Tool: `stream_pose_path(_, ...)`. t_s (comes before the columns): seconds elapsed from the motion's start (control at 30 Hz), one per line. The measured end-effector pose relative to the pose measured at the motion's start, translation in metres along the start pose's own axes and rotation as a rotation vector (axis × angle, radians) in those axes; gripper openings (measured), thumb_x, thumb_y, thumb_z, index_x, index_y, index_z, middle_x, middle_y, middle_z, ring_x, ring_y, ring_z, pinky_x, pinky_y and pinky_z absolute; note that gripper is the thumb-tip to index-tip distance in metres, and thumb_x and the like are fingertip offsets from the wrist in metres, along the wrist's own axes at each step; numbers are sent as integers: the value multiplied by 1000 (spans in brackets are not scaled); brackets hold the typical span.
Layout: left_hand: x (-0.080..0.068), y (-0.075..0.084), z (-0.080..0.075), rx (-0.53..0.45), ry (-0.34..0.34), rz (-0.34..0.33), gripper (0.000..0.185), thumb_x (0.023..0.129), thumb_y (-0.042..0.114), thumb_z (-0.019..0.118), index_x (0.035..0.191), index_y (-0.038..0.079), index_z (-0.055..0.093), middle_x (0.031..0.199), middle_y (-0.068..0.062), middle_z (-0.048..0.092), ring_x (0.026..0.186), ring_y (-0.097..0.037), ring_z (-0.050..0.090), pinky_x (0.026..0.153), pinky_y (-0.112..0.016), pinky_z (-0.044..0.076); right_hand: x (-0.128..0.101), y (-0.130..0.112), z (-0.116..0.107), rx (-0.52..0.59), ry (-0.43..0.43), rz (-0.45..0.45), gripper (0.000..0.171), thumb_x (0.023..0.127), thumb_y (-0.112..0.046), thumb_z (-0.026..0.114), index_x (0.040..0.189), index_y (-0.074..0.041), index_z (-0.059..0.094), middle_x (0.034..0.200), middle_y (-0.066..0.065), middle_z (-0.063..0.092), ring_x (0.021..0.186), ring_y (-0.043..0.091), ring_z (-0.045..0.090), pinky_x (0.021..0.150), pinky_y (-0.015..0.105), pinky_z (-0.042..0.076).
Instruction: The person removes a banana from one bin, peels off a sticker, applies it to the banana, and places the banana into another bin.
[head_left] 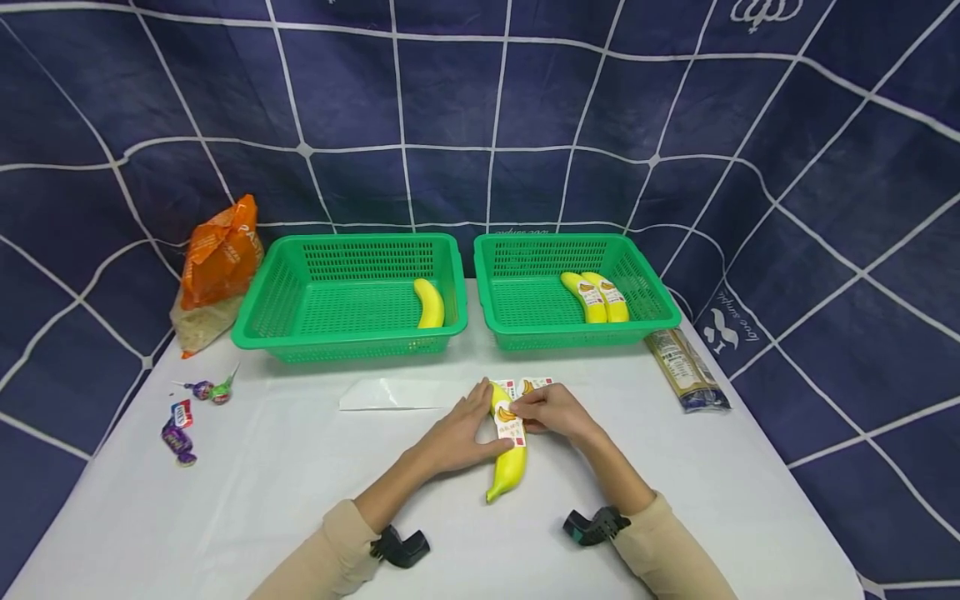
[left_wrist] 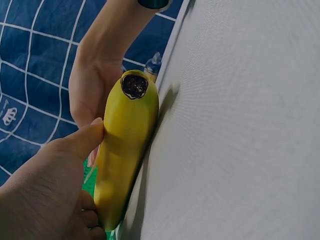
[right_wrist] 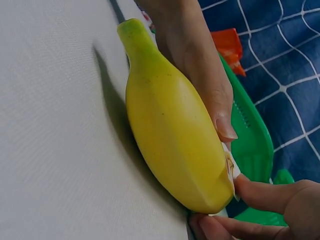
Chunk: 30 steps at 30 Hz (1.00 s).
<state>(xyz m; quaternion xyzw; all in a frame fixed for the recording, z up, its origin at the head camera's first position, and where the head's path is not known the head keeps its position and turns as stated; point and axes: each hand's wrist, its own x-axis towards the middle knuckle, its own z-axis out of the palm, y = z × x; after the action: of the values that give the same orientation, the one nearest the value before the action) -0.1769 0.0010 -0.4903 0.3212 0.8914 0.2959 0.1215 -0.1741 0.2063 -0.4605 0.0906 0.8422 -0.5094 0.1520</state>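
A yellow banana (head_left: 507, 475) lies on the white table, stem end towards me. A white label (head_left: 509, 427) with a banana picture sits across its upper side. My left hand (head_left: 463, 435) holds the banana from the left, its thumb (left_wrist: 82, 140) against the side in the left wrist view. From the right, my right hand (head_left: 558, 412) grips the banana near its far end. In the right wrist view, one fingertip (right_wrist: 245, 187) presses at the label's edge and another touches the banana's lower side. More printed labels (head_left: 536, 384) lie just beyond the hands.
A green basket (head_left: 348, 342) at back left holds one unlabelled banana (head_left: 429, 303). Another green basket (head_left: 585, 340) at right holds two labelled bananas (head_left: 604, 298). A white paper strip (head_left: 393, 395) lies before them. Wrapped sweets (head_left: 177, 437), an orange bag (head_left: 221, 258) and a packet (head_left: 688, 371) flank the area.
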Motion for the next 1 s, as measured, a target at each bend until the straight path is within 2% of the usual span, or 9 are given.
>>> stream_pose_path(0.27, 0, 1, 0, -23, -1, -6, 102, 87, 71, 50, 156, 5, 14, 166, -6, 4, 153, -23, 10, 123, -44, 21, -4, -8, 5, -199, 100, -39, 25, 82, -30, 77, 85, -5, 77, 71, 3, 69, 57, 10, 61, 54, 21, 51)
stream_pose_path(0.47, -1, -1, 0, -10, 2, 8, 101, 88, 68, 52, 155, 3, 15, 165, -6, 5, 153, -21, 9, 123, -41, 19, -2, -4, 7, -188, 104, -45, 34, 82, -39, 75, 72, -6, 75, 57, 0, 64, 51, 9, 59, 50, 20, 49)
stream_pose_path(0.57, 0, -2, -2, 2, -6, 11, 100, 89, 70, 49, 155, 4, 15, 165, -6, 5, 153, -20, 9, 124, -41, 18, -1, 0, 5, -110, 61, -43, 33, 85, -36, 74, 80, -3, 77, 64, 2, 67, 55, 8, 62, 54, 22, 54)
stream_pose_path(0.67, 1, -3, -7, -22, 3, 6, 94, 92, 68, 44, 155, 3, 16, 165, -7, 6, 153, -20, 9, 124, -42, 17, 0, 4, 2, -13, -3, -28, 32, 88, -28, 72, 95, 3, 76, 82, 8, 72, 65, 10, 67, 63, 26, 59)
stream_pose_path(0.77, 2, -6, -13, -55, 46, 0, 85, 97, 60, 43, 154, 2, 19, 165, -10, 8, 153, -22, 10, 124, -44, 17, 1, 8, -1, 57, -49, -16, 31, 90, -19, 70, 107, 6, 72, 100, 14, 72, 77, 13, 71, 71, 28, 61)
stream_pose_path(0.87, 4, -9, -17, -59, 77, -14, 82, 98, 55, 45, 154, 2, 18, 165, -10, 8, 153, -23, 10, 124, -43, 16, 1, 10, -3, 82, -61, -14, 31, 90, -15, 69, 110, 8, 70, 106, 18, 71, 83, 16, 72, 75, 30, 61)
stream_pose_path(1.0, 7, -11, -18, -66, 73, -18, 85, 96, 56, 48, 154, 2, 18, 165, -9, 7, 153, -22, 9, 124, -44, 16, -1, 12, -4, 117, -71, -13, 30, 91, -12, 67, 112, 9, 68, 107, 19, 71, 87, 17, 72, 78, 30, 61)
